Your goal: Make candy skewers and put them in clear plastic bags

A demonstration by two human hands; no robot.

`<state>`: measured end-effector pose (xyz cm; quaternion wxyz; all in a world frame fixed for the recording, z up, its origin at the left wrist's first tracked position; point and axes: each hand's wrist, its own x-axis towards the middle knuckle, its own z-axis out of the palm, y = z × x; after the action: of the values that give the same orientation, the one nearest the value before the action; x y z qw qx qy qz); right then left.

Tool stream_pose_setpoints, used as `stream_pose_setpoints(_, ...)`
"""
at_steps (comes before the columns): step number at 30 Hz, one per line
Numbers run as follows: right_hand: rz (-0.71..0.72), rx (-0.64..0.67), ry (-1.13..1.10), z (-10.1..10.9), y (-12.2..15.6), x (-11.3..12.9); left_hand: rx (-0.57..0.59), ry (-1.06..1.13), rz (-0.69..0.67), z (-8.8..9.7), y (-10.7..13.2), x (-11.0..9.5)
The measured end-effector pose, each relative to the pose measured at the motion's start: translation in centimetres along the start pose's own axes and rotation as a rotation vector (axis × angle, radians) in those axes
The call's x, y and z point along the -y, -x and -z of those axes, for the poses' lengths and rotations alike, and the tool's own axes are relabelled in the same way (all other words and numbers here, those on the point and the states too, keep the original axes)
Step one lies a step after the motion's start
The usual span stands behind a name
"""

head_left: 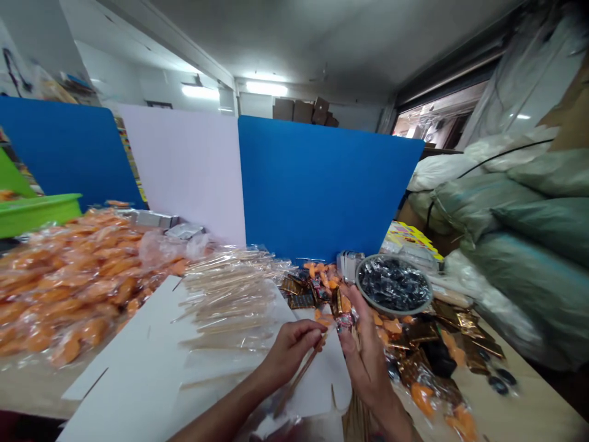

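My left hand [294, 347] is closed in a pinch on a thin wooden stick [301, 373], which slants down toward the near edge. To its right, my right hand [370, 353] has its fingers stretched and its thumb apart. A small shiny wrapped packet [345, 320] shows beside the right thumb and fingers; whether they touch it I cannot tell. Left of my hands, several clear-wrapped bundles of thin sticks [225, 301] lie on white board [147, 344]. Brown-gold packets [421, 331] and orange wrapped pieces [422, 398] are scattered on the right.
A round grey basin [426, 301] of dark wrapped pieces stands at the right. A large heap of bagged orange pieces [83, 276] covers the left, near a green tub [46, 212]. Blue panels [317, 184] rise behind the table; stuffed sacks [529, 258] are piled at right.
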<state>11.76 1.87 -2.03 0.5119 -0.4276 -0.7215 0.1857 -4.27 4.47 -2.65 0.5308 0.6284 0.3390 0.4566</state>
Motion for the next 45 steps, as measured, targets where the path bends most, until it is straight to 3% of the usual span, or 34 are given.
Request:
stream_pose_setpoints(3,0.163,0.264,0.1,1.5,0.1,0.3,-0.029,0.043,-0.02,0.3,0.1,-0.2)
stream_pose_setpoints(4,0.145,0.25,0.087,1.8,0.1,0.3,-0.038,0.043,-0.015,0.4,0.1,-0.4)
stream_pose_setpoints(7,-0.06,-0.017,-0.021,1.9,-0.4,0.0,-0.044,0.019,0.016,0.2,0.2,-1.2)
stream_pose_setpoints(8,-0.123,-0.044,-0.058,1.7,-0.7,-0.1,-0.03,0.026,0.019,0.0,0.2,-1.4)
stream_pose_setpoints(13,-0.194,0.114,-0.113,0.4,-1.8,0.5,-0.091,0.146,0.03,-0.4,0.4,-1.9)
stream_pose_setpoints(15,-0.136,0.012,-0.025,0.0,-1.9,1.0,-0.125,0.134,0.038,-0.2,0.5,-1.9)
stream_pose_setpoints(17,0.013,-0.043,0.117,-0.1,-1.8,1.5,-0.132,0.118,0.049,0.0,0.7,-2.0)
stream_pose_setpoints(21,0.295,0.092,0.364,0.2,-2.0,2.2,-0.098,0.102,0.022,0.2,1.0,-2.3)
stream_pose_setpoints(29,0.435,0.219,0.626,-0.3,-2.1,2.6,-0.065,-0.366,-0.102,0.2,1.8,-2.6)
stream_pose_setpoints(33,0.335,0.179,0.61,0.7,-2.7,0.5,-0.039,-0.415,-0.082,0.0,2.1,-2.3)
stream_pose_setpoints(35,0.187,0.062,0.607,2.5,-3.3,-1.9,-0.032,-0.36,-0.026,0.1,2.2,-2.1)
stream_pose_setpoints(38,-0.16,-0.267,0.576,5.0,-3.4,-4.9,-0.066,-0.169,0.081,0.2,2.2,-1.8)
stream_pose_setpoints(39,-0.216,-0.252,0.439,5.1,-3.1,-5.3,-0.08,-0.107,0.106,0.1,2.1,-1.6)
stream_pose_setpoints(42,-0.28,0.167,-0.101,3.4,-1.6,-3.8,-0.062,0.042,0.156,-0.3,1.7,-0.8)
stream_pose_setpoints(43,-0.281,0.206,-0.149,2.4,-1.0,-2.8,-0.031,0.088,0.181,-0.4,1.6,-0.5)
stream_pose_setpoints(45,-0.166,0.149,-0.073,0.8,0.0,-0.9,0.011,0.168,0.237,-0.4,1.6,-0.2)
